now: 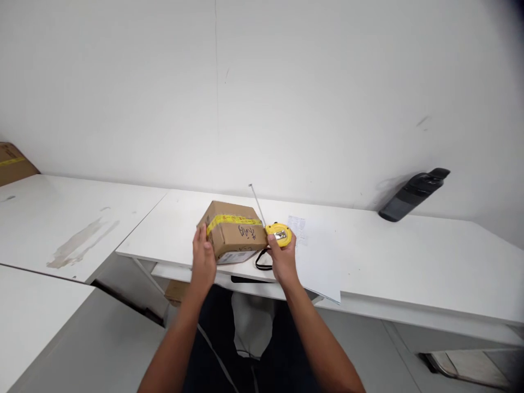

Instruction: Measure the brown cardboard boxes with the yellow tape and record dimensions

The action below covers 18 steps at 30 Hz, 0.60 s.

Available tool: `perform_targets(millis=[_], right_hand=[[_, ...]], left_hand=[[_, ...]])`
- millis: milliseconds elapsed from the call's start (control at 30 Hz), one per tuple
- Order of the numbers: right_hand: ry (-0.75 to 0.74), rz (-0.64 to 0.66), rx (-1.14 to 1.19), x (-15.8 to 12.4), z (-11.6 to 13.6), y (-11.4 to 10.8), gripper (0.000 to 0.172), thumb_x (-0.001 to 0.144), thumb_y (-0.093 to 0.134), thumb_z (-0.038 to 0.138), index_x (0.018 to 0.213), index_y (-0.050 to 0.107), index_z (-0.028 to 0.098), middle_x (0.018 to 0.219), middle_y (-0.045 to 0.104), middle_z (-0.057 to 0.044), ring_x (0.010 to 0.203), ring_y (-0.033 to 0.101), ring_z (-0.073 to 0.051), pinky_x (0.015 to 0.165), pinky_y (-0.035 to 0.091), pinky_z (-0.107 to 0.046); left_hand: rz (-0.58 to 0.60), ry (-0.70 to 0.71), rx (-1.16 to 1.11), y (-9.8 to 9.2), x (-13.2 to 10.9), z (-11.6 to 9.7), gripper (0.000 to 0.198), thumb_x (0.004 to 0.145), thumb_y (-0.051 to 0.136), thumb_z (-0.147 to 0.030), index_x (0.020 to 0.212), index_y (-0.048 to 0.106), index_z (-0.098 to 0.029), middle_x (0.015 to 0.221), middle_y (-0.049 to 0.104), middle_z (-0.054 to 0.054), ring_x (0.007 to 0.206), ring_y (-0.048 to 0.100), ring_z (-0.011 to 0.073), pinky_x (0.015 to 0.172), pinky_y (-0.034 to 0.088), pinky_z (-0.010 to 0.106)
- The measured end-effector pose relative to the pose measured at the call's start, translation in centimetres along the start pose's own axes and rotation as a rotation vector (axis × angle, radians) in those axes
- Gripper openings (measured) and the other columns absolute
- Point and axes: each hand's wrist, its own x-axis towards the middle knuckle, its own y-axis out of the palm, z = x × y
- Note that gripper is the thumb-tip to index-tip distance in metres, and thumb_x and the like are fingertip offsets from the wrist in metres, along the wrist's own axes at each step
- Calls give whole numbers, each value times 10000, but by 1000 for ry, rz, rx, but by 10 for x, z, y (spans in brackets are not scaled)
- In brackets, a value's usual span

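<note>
A small brown cardboard box (234,225) sits slightly turned on the white table, with yellow tape round it, black handwriting and a white label low on its near side. Against its left end my left hand (203,256) is holding it, with some fingertips out of sight. My right hand (283,261) grips a yellow tape measure (279,234) at the box's right end. From its case a short length of metal blade (257,203) sticks out up and away, past the box's far right edge. A black wrist strap (263,261) hangs in a loop beside the case.
White paper sheets (321,273) lie right of my right hand, one overhanging the table's front edge. A dark bottle (411,195) stands near the wall at the right. Another cardboard box (15,164) is at the far left. Stains (76,244) mark the left tabletop (123,199).
</note>
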Motion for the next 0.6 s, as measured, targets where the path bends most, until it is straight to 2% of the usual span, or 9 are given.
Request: perform_targets(millis=[33, 100, 200, 267, 300, 400, 500, 567, 600], right_hand=[[34, 18, -1, -11, -5, -2, 766, 771, 746, 561, 1383, 372, 292, 1257, 617, -74, 997, 678, -202, 771, 621, -355], [87, 72, 9, -31, -15, -3, 787, 749, 763, 557, 1378, 377, 285, 1228, 622, -76, 956, 681, -206, 735, 624, -367], [82, 97, -6, -50, -26, -5, 779, 708, 802, 521, 1329, 426, 240, 1206, 618, -93, 999, 664, -211, 827, 600, -379], [67, 43, 6, -51, -25, -12, 769, 698, 814, 496, 1315, 436, 235, 1178, 619, -84, 952, 664, -193, 839, 578, -358], [65, 11, 39, -47, -21, -17, 774, 699, 813, 490, 1323, 425, 245, 1155, 622, -70, 889, 665, -177, 797, 572, -339], [39, 8, 167, -24, 3, -33, 794, 678, 833, 447, 1333, 410, 294, 1073, 626, -19, 721, 629, -133, 623, 506, -266], [-39, 208, 126, 5, 39, -43, 719, 648, 859, 396, 1265, 503, 302, 1039, 640, -4, 710, 608, -132, 605, 488, -263], [-89, 324, 19, 22, 63, -43, 614, 693, 830, 441, 1225, 560, 291, 1054, 649, -15, 758, 606, -149, 651, 522, -293], [-106, 370, -49, 28, 73, -41, 577, 712, 817, 463, 1209, 583, 285, 1059, 653, -21, 787, 605, -159, 670, 534, -304]], left_hand=[[-13, 107, 111, -8, 12, -18, 563, 976, 384, -570, 1444, 521, -288, 1613, 377, 85, 1521, 276, 284, 1242, 217, 446], [25, 192, 324, -20, 36, -52, 473, 944, 480, -576, 1274, 663, -291, 1454, 563, 97, 1412, 444, 329, 1184, 325, 469], [208, 233, 580, -19, 57, -82, 461, 923, 492, -613, 1082, 734, -254, 1273, 674, 115, 1249, 570, 356, 1065, 448, 476], [295, 266, 661, -11, 58, -84, 481, 915, 496, -627, 1086, 731, -244, 1267, 676, 123, 1264, 554, 354, 1045, 465, 463], [318, 286, 671, -7, 56, -80, 484, 909, 510, -625, 1127, 719, -246, 1308, 658, 120, 1307, 522, 347, 1060, 457, 456], [294, 332, 579, -2, 48, -62, 561, 898, 550, -603, 1320, 622, -240, 1518, 502, 112, 1439, 391, 321, 1146, 382, 450], [122, 260, 302, -6, 49, -50, 638, 960, 441, -598, 1456, 479, -199, 1590, 397, 148, 1467, 364, 293, 1172, 350, 449], [63, 108, 106, -11, 56, -48, 630, 978, 400, -603, 1453, 466, -194, 1541, 458, 163, 1411, 449, 280, 1129, 403, 434], [88, 16, 34, -12, 60, -48, 622, 967, 431, -607, 1428, 487, -194, 1493, 512, 166, 1355, 511, 281, 1090, 442, 431]])
